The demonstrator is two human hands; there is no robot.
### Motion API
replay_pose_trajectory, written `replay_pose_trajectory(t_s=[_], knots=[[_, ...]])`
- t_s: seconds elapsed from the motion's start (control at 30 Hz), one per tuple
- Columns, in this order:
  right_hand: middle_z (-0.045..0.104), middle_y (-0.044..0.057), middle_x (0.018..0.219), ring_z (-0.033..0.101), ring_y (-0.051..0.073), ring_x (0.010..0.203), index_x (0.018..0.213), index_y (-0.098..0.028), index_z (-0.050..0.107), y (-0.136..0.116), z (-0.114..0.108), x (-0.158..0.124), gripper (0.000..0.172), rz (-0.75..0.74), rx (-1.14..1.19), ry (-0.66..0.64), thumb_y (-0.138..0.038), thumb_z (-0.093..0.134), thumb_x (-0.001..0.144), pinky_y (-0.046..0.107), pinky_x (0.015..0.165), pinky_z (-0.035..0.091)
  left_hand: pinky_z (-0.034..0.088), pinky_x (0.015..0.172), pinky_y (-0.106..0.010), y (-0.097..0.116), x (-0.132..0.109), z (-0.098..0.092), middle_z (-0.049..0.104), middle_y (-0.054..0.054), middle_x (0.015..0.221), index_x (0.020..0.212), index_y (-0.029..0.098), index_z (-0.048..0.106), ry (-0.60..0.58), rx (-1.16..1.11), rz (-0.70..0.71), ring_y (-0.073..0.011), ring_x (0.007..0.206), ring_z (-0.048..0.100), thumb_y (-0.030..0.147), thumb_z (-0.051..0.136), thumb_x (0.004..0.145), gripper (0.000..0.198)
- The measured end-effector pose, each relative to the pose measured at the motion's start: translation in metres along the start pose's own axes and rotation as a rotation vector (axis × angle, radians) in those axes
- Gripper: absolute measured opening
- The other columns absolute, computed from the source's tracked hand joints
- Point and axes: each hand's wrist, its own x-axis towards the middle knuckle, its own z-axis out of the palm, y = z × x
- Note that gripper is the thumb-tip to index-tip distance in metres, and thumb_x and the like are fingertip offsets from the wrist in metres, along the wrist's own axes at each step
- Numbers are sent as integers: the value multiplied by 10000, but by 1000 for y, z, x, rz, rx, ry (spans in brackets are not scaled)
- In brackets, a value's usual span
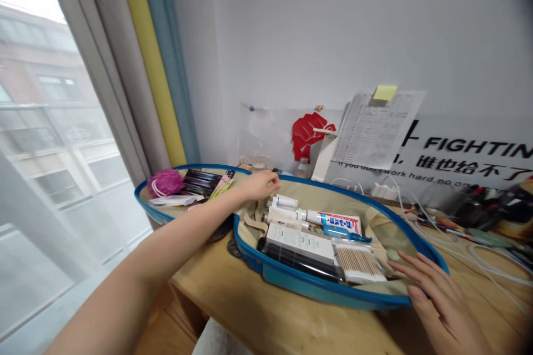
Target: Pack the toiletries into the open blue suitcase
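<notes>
An opened blue zip case (328, 291) lies on the wooden desk, its two halves spread left and right. My left hand (261, 184) is over the middle, near the far rim, with its fingers curled; what they hold, if anything, is hidden. Below it in the right half are white tubes (286, 213), a toothpaste tube (333, 219), a blue tube (345, 233), a white box (300, 243), a long black item (302, 263) and a pack of cotton swabs (360, 262). My right hand (441, 299) is at the right end of the case, fingers spread over the rim.
The left half holds a purple bath puff (166, 183), dark slim packets (201, 183) and a pink-green packet (222, 184). White cables (470, 255) and clutter lie right. Papers (370, 127) stand against the wall. Curtains (145, 55) and a window are left.
</notes>
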Motion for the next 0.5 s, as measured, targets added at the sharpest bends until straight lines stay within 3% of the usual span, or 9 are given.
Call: replay_pose_trajectory(t_s=[0.1, 0.2, 0.3, 0.4, 0.5], knots=[[645, 89, 1150, 532, 358, 1179, 1051, -256, 665, 1, 1, -1, 331, 19, 18, -7, -366, 398, 890, 536, 900, 466, 409, 972, -298, -28, -30, -27, 657, -49, 1054, 935, 190, 628, 89, -53, -35, -179, 1047, 572, 246, 343, 898, 293], [639, 97, 1156, 520, 375, 1186, 1069, -266, 655, 4, 2, -3, 322, 20, 41, -14, -369, 412, 884, 571, 899, 457, 426, 970, -319, -66, -64, -53, 650, -59, 1136, 1086, 162, 603, 128, -59, -278, -188, 1049, 585, 244, 324, 872, 361], [631, 99, 1166, 514, 371, 1193, 1074, -282, 650, 7, 3, -5, 315, 28, 57, -16, -369, 416, 881, 572, 912, 448, 422, 988, -306, -95, -99, -69, 627, -59, 1233, 1213, 150, 551, -71, -66, -404, -192, 1108, 578, 279, 380, 826, 443], [628, 103, 1165, 512, 362, 1195, 1082, -277, 642, 7, 4, -5, 318, 29, 58, -18, -362, 404, 889, 567, 921, 441, 367, 1046, -286, -108, -128, -74, 567, -32, 1343, 1260, 190, 547, -346, -78, -352, -194, 1231, 509, 219, 457, 712, 556], [631, 106, 1153, 509, 368, 1194, 1079, -260, 638, 5, 3, -4, 320, 12, 56, -18, -367, 401, 892, 567, 910, 440, 338, 1071, -293, -110, -147, -73, 514, -13, 1401, 1321, 225, 514, -486, -49, -310, -205, 1280, 469, 173, 485, 620, 703]])
